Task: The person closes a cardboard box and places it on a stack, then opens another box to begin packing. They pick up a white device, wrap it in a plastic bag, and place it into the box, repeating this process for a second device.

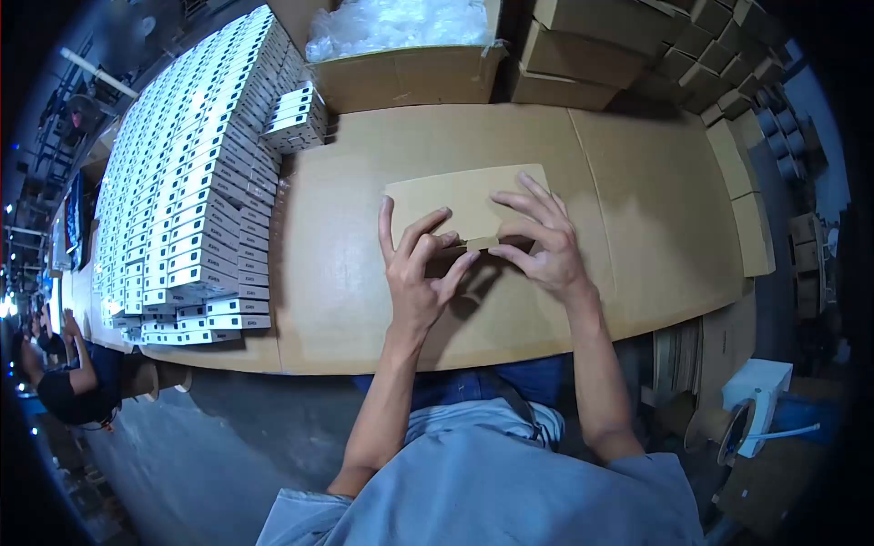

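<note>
A flat brown cardboard sheet point(460, 189) lies in front of me on the table, with a small folded cardboard flap point(481, 243) at its near side. My left hand point(421, 273) pinches the left end of this flap between thumb and fingers, its little finger raised. On the other end, my right hand point(543, 244) grips with thumb and index finger while the remaining fingers spread over the sheet. Both thumbs are close together at the flap. The fingers hide part of the cardboard's near edge.
Many small white boxes point(196, 182) are stacked high on the left of the cardboard-covered table point(346, 318). At the back stands an open carton point(401, 80) holding clear plastic bags point(401, 27). Brown boxes point(583, 55) fill the back right. A person point(82, 373) is at far left.
</note>
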